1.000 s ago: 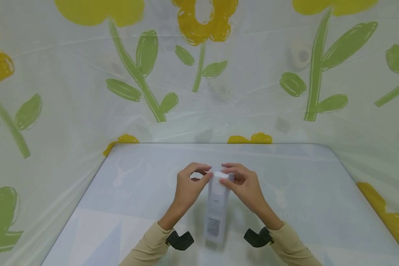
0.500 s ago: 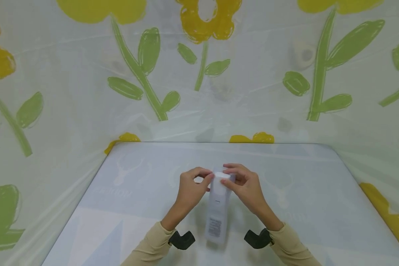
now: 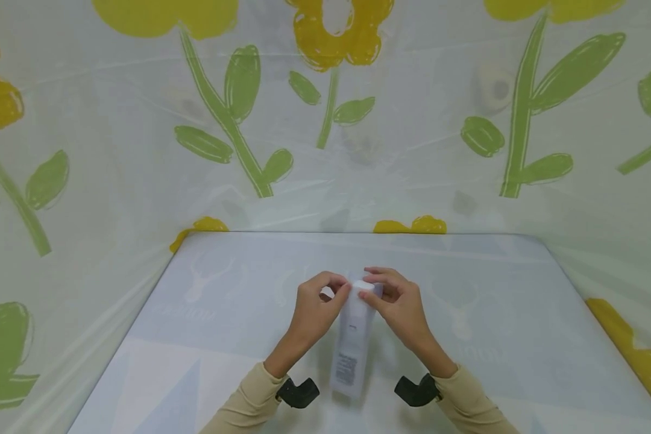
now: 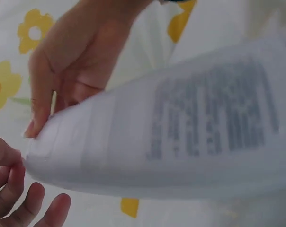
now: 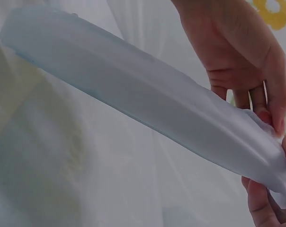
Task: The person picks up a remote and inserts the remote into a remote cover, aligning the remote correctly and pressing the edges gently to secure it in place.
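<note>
A long white package point(image 3: 352, 337), with a small block of printed text near its lower end, is held up in front of me in the head view. My left hand point(image 3: 316, 306) pinches its upper left corner between thumb and forefinger. At the upper right corner, my right hand point(image 3: 404, 307) grips it with the thumb on the front face. The left wrist view shows the printed side of the package point(image 4: 129, 142), blurred. Its other side point(image 5: 147, 90) looks smooth and bluish-white in the right wrist view, with a loose, crumpled film-like edge at the held end.
Beneath the hands is a pale table point(image 3: 239, 337) with faint printed shapes. A white curtain point(image 3: 412, 169) with yellow flowers and green leaves hangs behind and along the sides. Dark wrist-worn pieces point(image 3: 298, 393) sit at both beige sleeves point(image 3: 246, 392).
My left hand has shifted slightly right along the package's top edge, its pinch now closer to the right hand. The right hand keeps its hold, and the package's lower end tilts slightly left.
</note>
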Available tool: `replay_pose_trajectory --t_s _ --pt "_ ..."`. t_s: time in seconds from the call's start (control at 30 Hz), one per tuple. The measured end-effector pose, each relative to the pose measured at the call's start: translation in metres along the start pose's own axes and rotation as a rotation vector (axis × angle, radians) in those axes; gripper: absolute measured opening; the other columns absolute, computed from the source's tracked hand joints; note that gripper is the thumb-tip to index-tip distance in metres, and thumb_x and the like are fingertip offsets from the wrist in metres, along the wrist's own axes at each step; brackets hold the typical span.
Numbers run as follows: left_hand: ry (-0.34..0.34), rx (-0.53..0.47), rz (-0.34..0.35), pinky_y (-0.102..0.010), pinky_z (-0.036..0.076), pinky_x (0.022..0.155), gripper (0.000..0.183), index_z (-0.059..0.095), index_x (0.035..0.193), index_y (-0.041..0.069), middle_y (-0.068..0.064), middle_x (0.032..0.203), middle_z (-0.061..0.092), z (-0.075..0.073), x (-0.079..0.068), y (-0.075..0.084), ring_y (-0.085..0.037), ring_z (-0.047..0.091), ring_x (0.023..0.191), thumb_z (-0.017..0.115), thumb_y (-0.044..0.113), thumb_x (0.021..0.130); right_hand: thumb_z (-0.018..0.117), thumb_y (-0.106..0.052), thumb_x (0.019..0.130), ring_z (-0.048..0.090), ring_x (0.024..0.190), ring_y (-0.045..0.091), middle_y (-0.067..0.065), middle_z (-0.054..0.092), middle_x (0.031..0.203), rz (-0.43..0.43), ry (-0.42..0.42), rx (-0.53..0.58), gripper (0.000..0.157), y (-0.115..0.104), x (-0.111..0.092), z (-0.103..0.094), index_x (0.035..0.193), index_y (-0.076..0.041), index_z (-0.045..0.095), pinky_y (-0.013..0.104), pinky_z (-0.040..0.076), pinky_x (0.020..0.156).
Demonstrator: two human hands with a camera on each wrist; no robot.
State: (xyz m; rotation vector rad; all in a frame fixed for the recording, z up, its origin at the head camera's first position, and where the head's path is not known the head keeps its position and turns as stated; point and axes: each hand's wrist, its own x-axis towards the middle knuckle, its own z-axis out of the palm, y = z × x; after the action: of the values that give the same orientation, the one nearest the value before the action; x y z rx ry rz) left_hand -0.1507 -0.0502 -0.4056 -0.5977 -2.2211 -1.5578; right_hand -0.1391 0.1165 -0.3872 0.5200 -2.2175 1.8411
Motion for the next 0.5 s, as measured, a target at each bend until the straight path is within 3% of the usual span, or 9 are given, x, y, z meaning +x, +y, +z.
replay_pose_trajectory --t_s 0.1,0.23,0.33,0.5 --pt "-0.035 -0.084 -0.039 -0.026 0.05 0.048 0.008 0.062 0.087 0.006 -0.005 0.081 0.057 -0.004 0.0 0.009 -0.017 0.054 0.073 0.06 0.012 0.083 0.067 -0.002 0.075 0.06 0.085 0.026 0.019 0.054 0.112 0.017 0.008 0.009 0.024 0.002 0.0 0.0 0.097 0.006 0.062 0.026 0.05 0.073" --pt "-0.089 -0.219 -0.185 -0.035 0.052 0.052 0.019 0.056 0.099 0.0 -0.014 0.095 0.054 -0.01 0.001 0.021 -0.027 0.054 0.081 0.06 0.01 0.083 0.068 -0.004 0.075 0.06 0.085 0.026 0.018 0.054 0.113 0.043 0.013 0.054 0.025 0.007 -0.001 0.0 0.098 0.003 0.063 0.025 0.05 0.073" --pt "-0.131 -0.283 -0.312 -0.036 0.052 0.055 0.03 0.051 0.107 0.001 -0.013 0.102 0.055 -0.011 0.0 0.016 -0.026 0.056 0.085 0.061 0.016 0.083 0.069 -0.009 0.075 0.06 0.085 0.025 0.015 0.054 0.114 0.055 0.005 0.087 0.026 0.015 0.0 0.0 0.099 0.001 0.063 0.025 0.05 0.074" --pt "-0.191 -0.331 -0.391 -0.032 0.051 0.055 0.042 0.048 0.113 0.007 -0.01 0.099 0.061 -0.006 -0.004 -0.004 -0.018 0.061 0.081 0.064 0.026 0.08 0.069 -0.014 0.075 0.06 0.089 0.023 0.011 0.052 0.116 0.032 -0.022 0.109 0.028 0.029 0.001 -0.002 0.1 -0.003 0.063 0.027 0.05 0.075"
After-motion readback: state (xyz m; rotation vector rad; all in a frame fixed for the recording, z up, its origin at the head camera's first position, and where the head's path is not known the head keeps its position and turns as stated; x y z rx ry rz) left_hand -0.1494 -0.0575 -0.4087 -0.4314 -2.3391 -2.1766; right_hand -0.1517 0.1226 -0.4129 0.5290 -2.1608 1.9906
